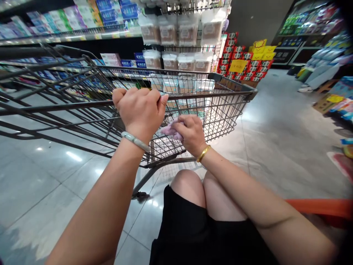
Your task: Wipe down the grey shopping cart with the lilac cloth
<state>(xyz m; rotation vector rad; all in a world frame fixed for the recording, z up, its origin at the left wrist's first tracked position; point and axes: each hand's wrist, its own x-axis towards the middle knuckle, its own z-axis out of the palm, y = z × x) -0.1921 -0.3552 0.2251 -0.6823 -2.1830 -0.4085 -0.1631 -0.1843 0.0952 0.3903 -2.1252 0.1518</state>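
Observation:
A grey wire shopping cart (220,117) stands side-on in front of my knees. My left hand (142,110), with a pale green bangle at the wrist, is closed round the cart's top side rail. Lower and to the right, my right hand (191,132) grips a crumpled light purple cloth (173,129) against the side of the basket. A gold bracelet circles that wrist. Part of the cloth is hidden under my fingers. Cart wires show behind both hands, and a caster (141,196) rests on the floor below.
Shelves of boxed goods (66,22) run along the left, beside hanging packs of cotton swabs (168,31). Stacked red boxes (230,55) with yellow ones stand behind the cart. Something orange (320,208) is near my right elbow. The tiled floor (273,147) is shiny.

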